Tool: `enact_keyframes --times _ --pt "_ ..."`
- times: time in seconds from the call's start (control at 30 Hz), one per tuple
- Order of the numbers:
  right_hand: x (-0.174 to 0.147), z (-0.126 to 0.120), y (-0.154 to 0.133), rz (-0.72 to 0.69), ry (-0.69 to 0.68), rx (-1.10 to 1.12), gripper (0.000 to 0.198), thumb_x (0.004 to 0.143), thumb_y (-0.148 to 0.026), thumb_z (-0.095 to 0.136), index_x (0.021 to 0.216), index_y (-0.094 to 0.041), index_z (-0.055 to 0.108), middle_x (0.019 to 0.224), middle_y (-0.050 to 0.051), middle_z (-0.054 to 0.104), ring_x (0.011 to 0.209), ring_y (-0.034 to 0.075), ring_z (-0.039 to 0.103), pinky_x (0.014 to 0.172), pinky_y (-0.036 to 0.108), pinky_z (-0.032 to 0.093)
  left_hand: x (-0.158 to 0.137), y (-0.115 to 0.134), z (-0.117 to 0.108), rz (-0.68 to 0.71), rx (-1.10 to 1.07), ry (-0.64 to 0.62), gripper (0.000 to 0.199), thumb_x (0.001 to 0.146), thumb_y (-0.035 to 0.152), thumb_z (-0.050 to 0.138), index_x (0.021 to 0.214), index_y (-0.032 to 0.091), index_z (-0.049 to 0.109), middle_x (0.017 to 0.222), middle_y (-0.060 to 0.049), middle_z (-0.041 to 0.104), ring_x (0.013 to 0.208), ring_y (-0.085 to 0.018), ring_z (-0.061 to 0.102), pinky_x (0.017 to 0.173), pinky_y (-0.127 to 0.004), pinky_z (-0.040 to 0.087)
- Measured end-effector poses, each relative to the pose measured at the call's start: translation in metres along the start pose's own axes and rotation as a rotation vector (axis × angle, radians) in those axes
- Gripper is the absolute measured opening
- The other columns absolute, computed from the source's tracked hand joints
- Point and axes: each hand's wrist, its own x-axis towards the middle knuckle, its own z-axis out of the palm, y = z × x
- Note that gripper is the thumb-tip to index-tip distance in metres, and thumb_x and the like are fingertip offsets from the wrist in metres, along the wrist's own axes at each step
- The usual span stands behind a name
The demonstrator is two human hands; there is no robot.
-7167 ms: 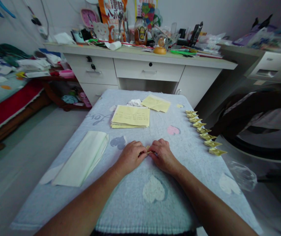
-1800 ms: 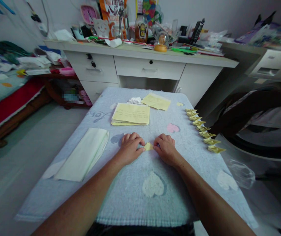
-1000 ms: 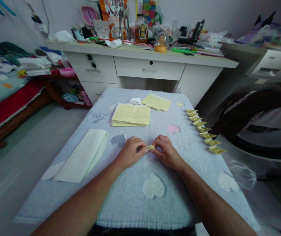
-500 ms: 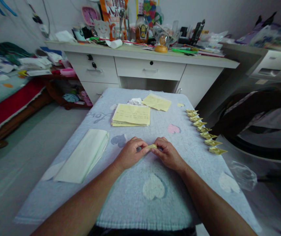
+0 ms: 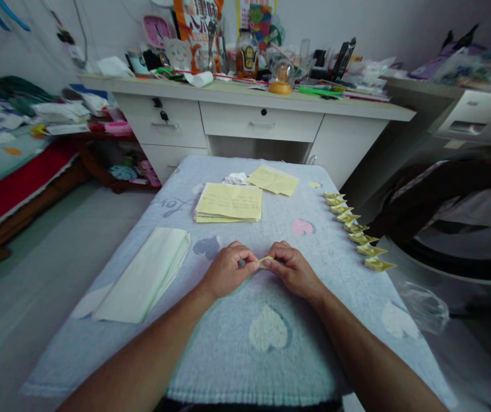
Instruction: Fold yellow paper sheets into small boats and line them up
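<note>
A small folded piece of yellow paper [image 5: 264, 262] is pinched between my two hands over the middle of the table. My left hand [image 5: 231, 268] grips its left end with thumb and fingers closed. The right end is held by my right hand [image 5: 292, 266], also closed; fingers cover much of the paper. Several folded yellow paper boats [image 5: 369, 250] stand in a row along the table's right edge. Beyond my hands lies a stack of yellow paper sheets [image 5: 229, 201], with handwriting on the top one. More yellow sheets [image 5: 273, 179] lie behind it.
A blue cloth with heart prints [image 5: 245, 366] covers the table. At left lies a folded pale sheet [image 5: 145, 274]; crumpled white paper [image 5: 236, 178] sits behind the stack. A cluttered white desk [image 5: 262, 123] stands beyond, and a front-loading washing machine [image 5: 455, 200] is at right.
The piece of yellow paper has tilted slightly between my fingers, and less of it shows. Both hands stay in nearly the same place; the whole view has shifted a little.
</note>
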Motion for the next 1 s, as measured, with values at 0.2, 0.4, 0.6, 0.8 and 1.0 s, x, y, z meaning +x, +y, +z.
enact_keyframes --times 0.2,0.4,0.6,0.8,1.0 --pt "0.0001 -0.0014 0.0003 0.057 -0.002 0.033 0.034 0.092 -0.044 0.052 0.069 -0.019 0.060 0.070 0.000 0.055 0.076 0.015 0.050 0.077 0.029 0.037 -0.0011 -0.0027 -0.0013 -0.018 -0.059 -0.024 0.015 0.083 0.029 0.059 0.076 0.019 0.068 0.074 -0.001 0.063 0.076 -0.015 0.057 0.072 -0.027 0.043" --pt "-0.0011 -0.0036 0.0035 0.108 0.035 0.105 0.032 0.090 -0.044 0.053 0.072 -0.018 0.061 0.071 0.000 0.053 0.073 0.014 0.049 0.071 0.028 0.037 -0.0019 0.0011 -0.0018 0.003 -0.061 -0.002 0.010 0.072 0.020 0.066 0.082 0.018 0.064 0.081 -0.001 0.063 0.083 -0.017 0.058 0.080 -0.029 0.044" --pt "-0.0008 -0.0030 0.0025 0.104 0.029 0.112 0.033 0.090 -0.045 0.054 0.071 -0.019 0.062 0.071 0.000 0.053 0.074 0.014 0.049 0.071 0.027 0.038 -0.0015 0.0022 -0.0030 -0.006 -0.068 0.033 0.013 0.080 0.028 0.061 0.074 0.018 0.064 0.074 -0.001 0.062 0.077 -0.016 0.057 0.075 -0.028 0.044" --pt "-0.0011 -0.0039 0.0026 0.109 0.006 0.151 0.031 0.089 -0.043 0.054 0.072 -0.018 0.062 0.073 0.000 0.053 0.076 0.015 0.049 0.072 0.027 0.038 -0.0016 0.0009 -0.0049 -0.009 -0.082 0.040 0.013 0.080 0.026 0.061 0.070 0.018 0.065 0.070 0.000 0.060 0.074 -0.015 0.056 0.072 -0.027 0.042" --pt "-0.0036 -0.0020 0.0077 0.178 0.015 0.237 0.026 0.086 -0.044 0.058 0.080 -0.019 0.061 0.071 -0.001 0.052 0.068 0.013 0.047 0.064 0.025 0.036 -0.0018 -0.0007 -0.0035 -0.014 -0.069 0.059 0.015 0.083 0.027 0.058 0.071 0.018 0.061 0.074 0.000 0.060 0.079 -0.017 0.057 0.079 -0.031 0.044"
